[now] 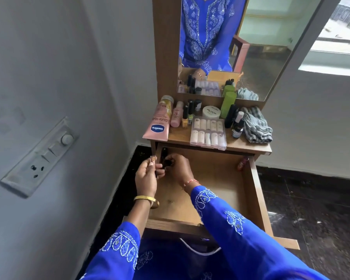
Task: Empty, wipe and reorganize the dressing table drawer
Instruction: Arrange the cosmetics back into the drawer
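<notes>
Drawer (253,199) open; left hand (148,174) gripped small bottle (153,161), right hand (179,166) closed on dark item (167,163) at 10 o'clock corner.

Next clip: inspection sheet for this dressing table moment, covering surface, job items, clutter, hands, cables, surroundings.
Surface: tabletop crowded with toiletries.
Job's things: drawer pulled open, mostly bare; small pink item in far right corner; folded cloth on tabletop.
Clutter: Vaseline tube, nail case, green bottle, white jar.
Grippers: left hand holds a small item; right hand grips dark items at the drawer's far left corner.
Cables: nothing seen.
Surroundings: mirror, wall switchboard, dark floor.
</notes>
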`<state>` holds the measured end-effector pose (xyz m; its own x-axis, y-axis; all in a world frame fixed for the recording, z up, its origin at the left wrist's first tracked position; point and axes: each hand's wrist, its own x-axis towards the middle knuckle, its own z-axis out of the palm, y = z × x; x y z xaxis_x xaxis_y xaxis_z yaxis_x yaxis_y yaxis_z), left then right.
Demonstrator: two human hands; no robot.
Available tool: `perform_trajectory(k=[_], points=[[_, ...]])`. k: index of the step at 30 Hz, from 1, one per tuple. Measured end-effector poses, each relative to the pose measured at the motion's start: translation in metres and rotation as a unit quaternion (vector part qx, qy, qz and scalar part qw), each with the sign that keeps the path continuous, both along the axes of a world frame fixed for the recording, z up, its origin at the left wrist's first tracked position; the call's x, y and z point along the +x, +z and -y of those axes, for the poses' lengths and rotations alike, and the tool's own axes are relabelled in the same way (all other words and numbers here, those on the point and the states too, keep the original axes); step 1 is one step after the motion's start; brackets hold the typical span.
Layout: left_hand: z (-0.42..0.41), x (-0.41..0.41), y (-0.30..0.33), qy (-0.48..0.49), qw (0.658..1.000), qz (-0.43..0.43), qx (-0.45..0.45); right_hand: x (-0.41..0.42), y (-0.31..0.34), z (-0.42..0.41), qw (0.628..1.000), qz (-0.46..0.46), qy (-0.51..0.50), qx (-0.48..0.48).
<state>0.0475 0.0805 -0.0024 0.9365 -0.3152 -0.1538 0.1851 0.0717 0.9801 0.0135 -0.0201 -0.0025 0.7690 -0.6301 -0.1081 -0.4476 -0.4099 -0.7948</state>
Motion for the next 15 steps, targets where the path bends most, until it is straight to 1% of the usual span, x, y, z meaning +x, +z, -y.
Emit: perform_trajectory(k=[6,9,13,15], points=[[0.000,0.001,-0.002,-0.002,1.000,-0.002,0.005,0.002,0.001,-0.004,0.999,-0.003,0.027,-0.019],[-0.001,-0.001,0.000,-0.006,1.000,0.014,0.013,-0.002,0.005,-0.004,1.000,0.011,0.004,0.008],[-0.002,-0.003,0.001,-0.025,0.998,0.052,0.027,-0.016,0.021,-0.004,0.991,0.080,-0.086,0.064],[-0.002,-0.004,-0.001,-0.050,0.996,0.067,0.036,-0.026,0.033,-0.005,0.987,0.109,-0.074,0.094]])
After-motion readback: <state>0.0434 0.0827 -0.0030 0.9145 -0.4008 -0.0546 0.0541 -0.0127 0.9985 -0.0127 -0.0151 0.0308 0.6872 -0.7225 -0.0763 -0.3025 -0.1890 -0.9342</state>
